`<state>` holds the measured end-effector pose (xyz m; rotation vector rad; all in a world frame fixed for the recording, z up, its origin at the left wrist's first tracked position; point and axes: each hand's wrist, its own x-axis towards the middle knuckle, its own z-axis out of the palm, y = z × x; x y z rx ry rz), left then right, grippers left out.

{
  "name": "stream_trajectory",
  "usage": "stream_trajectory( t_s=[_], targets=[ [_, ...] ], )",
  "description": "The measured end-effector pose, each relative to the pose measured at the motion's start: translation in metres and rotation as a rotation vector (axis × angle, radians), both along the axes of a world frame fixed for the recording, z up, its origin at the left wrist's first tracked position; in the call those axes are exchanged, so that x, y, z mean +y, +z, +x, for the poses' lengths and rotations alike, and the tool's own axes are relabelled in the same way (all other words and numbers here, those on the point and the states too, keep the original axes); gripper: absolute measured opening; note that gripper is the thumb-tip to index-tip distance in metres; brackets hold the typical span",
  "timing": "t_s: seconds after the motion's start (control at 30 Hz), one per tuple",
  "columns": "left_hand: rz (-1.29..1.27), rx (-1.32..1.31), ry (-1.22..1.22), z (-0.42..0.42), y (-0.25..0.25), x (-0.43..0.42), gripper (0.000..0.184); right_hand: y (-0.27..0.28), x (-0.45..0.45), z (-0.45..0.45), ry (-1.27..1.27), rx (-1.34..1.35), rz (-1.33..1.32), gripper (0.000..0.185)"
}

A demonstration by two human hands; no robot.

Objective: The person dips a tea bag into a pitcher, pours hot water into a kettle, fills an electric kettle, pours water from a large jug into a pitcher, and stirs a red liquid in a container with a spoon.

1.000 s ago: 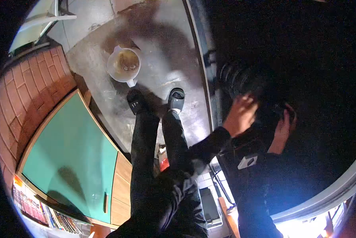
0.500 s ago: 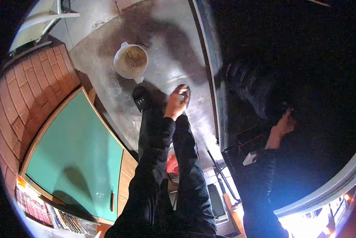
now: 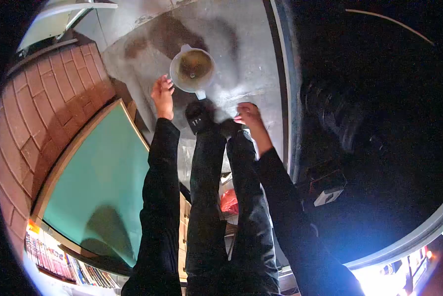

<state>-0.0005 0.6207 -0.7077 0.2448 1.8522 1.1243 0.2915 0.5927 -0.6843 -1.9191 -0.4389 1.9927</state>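
A round whitish tub (image 3: 209,81) with two small lugs on its rim stands on the grey floor, its inside brownish. Just left of it is my left hand (image 3: 163,98), fingers apart and loosely bent; I cannot tell whether a fingertip touches the rim. To the lower right of the tub, over the floor near my feet, my right hand (image 3: 251,121) has its fingers stretched out to the left. Nothing shows in either hand. My black shoe (image 3: 197,118) is between the hands, below the tub.
A green panel with a wooden edge (image 3: 98,182) and a brick wall (image 3: 54,93) are on the left. Books (image 3: 58,259) line the bottom left corner. A red bag (image 3: 229,201) shows between my legs. A dark area with a pale box (image 3: 329,196) lies to the right.
My left hand has moved from over my right shoe to the tub's left side. My right hand has come from the dark area at right to near my feet. The view has shifted.
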Motion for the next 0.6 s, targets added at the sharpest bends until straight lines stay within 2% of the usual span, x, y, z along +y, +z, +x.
stream_trajectory(
  t_s=[0.03,0.07,0.13,0.2,0.3,0.37,0.4,0.5,0.53,0.57,0.6],
  targets=[
    [0.008,-0.002,0.002,-0.004,-0.003,0.003,0.034,-0.011,0.008,-0.018,0.161,-0.08,-0.055,0.036],
    [-0.053,-0.064,-0.03,-0.01,-0.005,0.004,0.037,-0.027,0.009,-0.029,0.161,-0.08,-0.05,0.036],
    [-0.14,-0.138,-0.108,-0.021,-0.014,0.01,0.044,-0.058,0.011,-0.05,0.696,-0.392,0.275,0.05],
    [-0.129,-0.132,-0.185,-0.03,-0.025,0.014,0.044,-0.072,0.016,-0.069,0.677,-0.419,0.308,0.055],
    [-0.155,-0.106,-0.282,-0.031,-0.012,0.032,0.045,-0.078,0.029,-0.095,0.617,-0.417,0.305,0.065],
    [-0.102,-0.007,-0.307,-0.035,-0.023,0.043,0.044,-0.068,0.05,-0.109,0.716,-0.239,0.1,0.07],
    [-0.125,-0.016,-0.267,-0.034,-0.021,0.052,0.045,-0.074,0.047,-0.113,0.72,-0.233,0.091,0.07],
    [-0.02,0.015,-0.261,-0.034,-0.032,0.067,0.05,-0.09,0.029,-0.117,0.198,0.228,-0.131,0.069],
    [-0.021,0.016,-0.252,-0.034,-0.034,0.072,0.05,-0.085,0.02,-0.122,0.082,0.194,-0.144,0.062],
    [-0.041,0.014,-0.322,-0.035,-0.037,0.081,0.055,-0.087,0.024,-0.126,0.182,0.258,-0.108,0.061],
    [-0.07,0.008,-0.397,-0.036,-0.042,0.084,0.059,-0.093,0.024,-0.13,0.141,0.239,-0.101,0.056]
  ],
)
